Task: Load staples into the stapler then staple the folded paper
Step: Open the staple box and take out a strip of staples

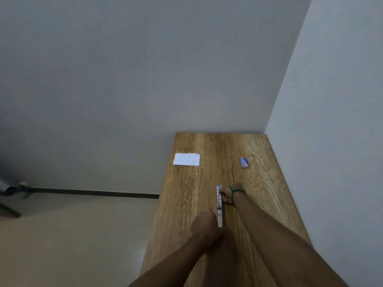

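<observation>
The stapler (219, 206) lies swung fully open in a long line on the wooden table (186, 204), its metal channel facing up. My right hand (228, 193), with a green band on the wrist, grips the far half of the stapler. My left hand (207, 222) is closed around the near end. A white folded paper (187, 159) lies flat at the table's far left. A small blue staple box (244, 163) sits at the far right, apart from both hands.
The table stands in a corner, with a grey wall behind it and a wall close along its right edge. Its left edge drops to a beige floor (72, 235). A dark object (12, 195) sits at the far left on the floor.
</observation>
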